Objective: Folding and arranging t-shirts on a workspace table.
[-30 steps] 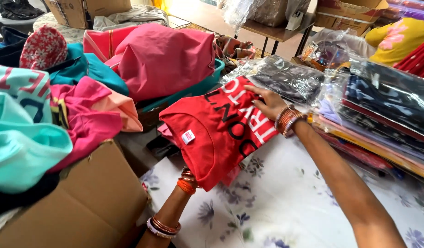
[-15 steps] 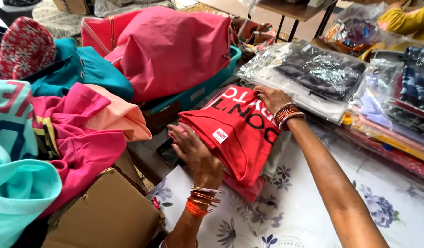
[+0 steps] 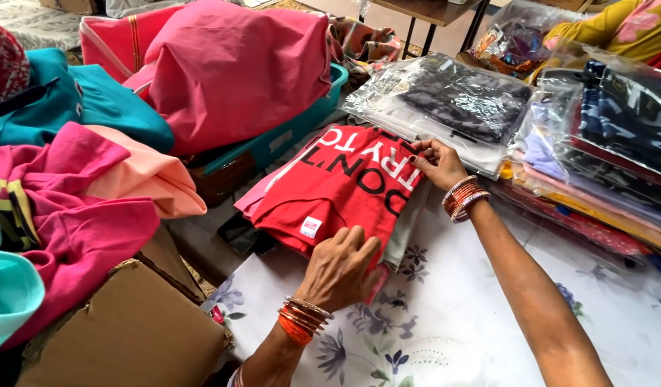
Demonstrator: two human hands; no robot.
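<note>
A folded red t-shirt (image 3: 337, 190) with black and white lettering and a small white neck label lies on top of a short stack of folded garments on the floral cloth. My left hand (image 3: 339, 269) presses flat on its near edge, fingers spread over the fabric. My right hand (image 3: 438, 162) rests on the shirt's far right edge, fingertips pinching the cloth. Both wrists carry several bangles. A pink and a grey folded garment (image 3: 398, 240) peek out beneath the red one.
Plastic-wrapped garments (image 3: 452, 100) and a taller stack of packed clothes (image 3: 602, 158) lie to the right. A teal tub (image 3: 287, 140) holds pink fabric (image 3: 230, 68). Loose shirts (image 3: 94, 201) spill over a cardboard box (image 3: 122, 330) on the left.
My left hand moved from the shirt's left side onto its near edge. My right hand slid along the far edge. The red shirt now lies flatter on the stack.
</note>
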